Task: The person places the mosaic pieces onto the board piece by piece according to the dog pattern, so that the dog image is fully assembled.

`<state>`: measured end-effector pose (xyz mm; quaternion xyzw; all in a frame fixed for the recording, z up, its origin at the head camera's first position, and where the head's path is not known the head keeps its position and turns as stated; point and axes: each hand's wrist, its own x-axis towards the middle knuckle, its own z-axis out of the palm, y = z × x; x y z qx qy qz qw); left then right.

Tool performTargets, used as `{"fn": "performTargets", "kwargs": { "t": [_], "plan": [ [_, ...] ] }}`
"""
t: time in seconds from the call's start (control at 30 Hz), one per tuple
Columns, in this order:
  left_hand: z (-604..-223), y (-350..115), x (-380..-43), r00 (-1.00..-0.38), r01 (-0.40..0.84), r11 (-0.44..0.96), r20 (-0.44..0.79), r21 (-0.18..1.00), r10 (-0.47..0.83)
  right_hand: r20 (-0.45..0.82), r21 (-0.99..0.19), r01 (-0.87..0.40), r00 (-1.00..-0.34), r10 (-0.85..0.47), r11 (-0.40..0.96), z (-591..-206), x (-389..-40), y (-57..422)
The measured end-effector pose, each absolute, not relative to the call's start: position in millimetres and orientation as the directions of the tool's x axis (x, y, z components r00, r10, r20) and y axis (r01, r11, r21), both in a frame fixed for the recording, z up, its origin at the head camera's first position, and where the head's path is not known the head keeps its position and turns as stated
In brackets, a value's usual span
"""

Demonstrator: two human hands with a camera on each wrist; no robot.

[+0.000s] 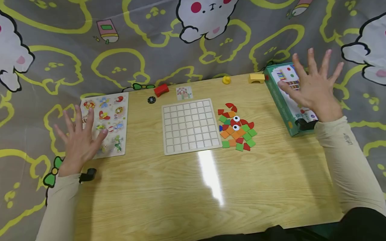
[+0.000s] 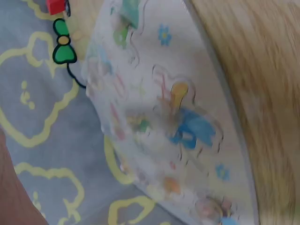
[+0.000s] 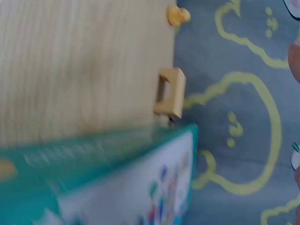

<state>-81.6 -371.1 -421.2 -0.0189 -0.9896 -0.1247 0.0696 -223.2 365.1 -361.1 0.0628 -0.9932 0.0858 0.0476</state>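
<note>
My left hand (image 1: 79,142) is spread over the insect puzzle board (image 1: 122,117) at the table's left, its fingers straight and holding nothing. In the left wrist view the same puzzle board (image 2: 150,56) looks blurred. My right hand (image 1: 316,88) is raised with fingers spread above the green box (image 1: 278,100) at the right; it too holds nothing. In the right wrist view the box (image 3: 103,150) fills the lower left. Between the hands lies a wooden grid board (image 1: 191,127) with bare squares. Beside it is a loose heap of coloured tiles (image 1: 236,132), red, orange and green, with two eye pieces.
Along the back edge are a red block (image 1: 161,90), a black round chip (image 1: 151,100), a picture card (image 1: 184,93), a yellow duck (image 1: 226,80) and a yellow arch block (image 1: 256,78). A patterned grey cloth (image 1: 163,53) hangs behind the wooden table (image 1: 156,194).
</note>
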Motion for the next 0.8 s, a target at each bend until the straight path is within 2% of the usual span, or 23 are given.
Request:
{"fn": "performTargets", "kwargs": {
  "t": [0.13,0.27,0.43,0.53,0.63,0.8],
  "plan": [
    [-430,-367,-84,-0.990,0.071,0.966,0.139,0.250,0.037,0.053,-0.161,-0.183,-0.983,-0.176,0.970,-381,-230,346],
    [-442,-354,-86,-0.986,0.115,0.956,0.146,0.271,0.077,0.032,-0.184,-0.284,-0.959,-0.283,0.941,-401,-235,322],
    [-457,-322,-89,-0.987,0.159,0.941,0.084,0.298,0.140,0.053,-0.298,-0.424,-0.902,-0.428,0.855,-427,-241,292],
    [-469,-297,-93,-0.983,0.181,0.935,0.032,0.305,0.180,0.069,-0.375,-0.463,-0.878,-0.473,0.804,-442,-246,275],
    [-479,-271,-96,-0.971,0.212,0.917,-0.032,0.339,0.236,0.052,-0.437,-0.441,-0.882,-0.468,0.784,-454,-252,260],
    [-491,-235,-98,-0.933,0.243,0.862,-0.134,0.446,0.333,-0.049,-0.531,-0.302,-0.922,-0.385,0.791,-465,-256,240]
  ]
}}
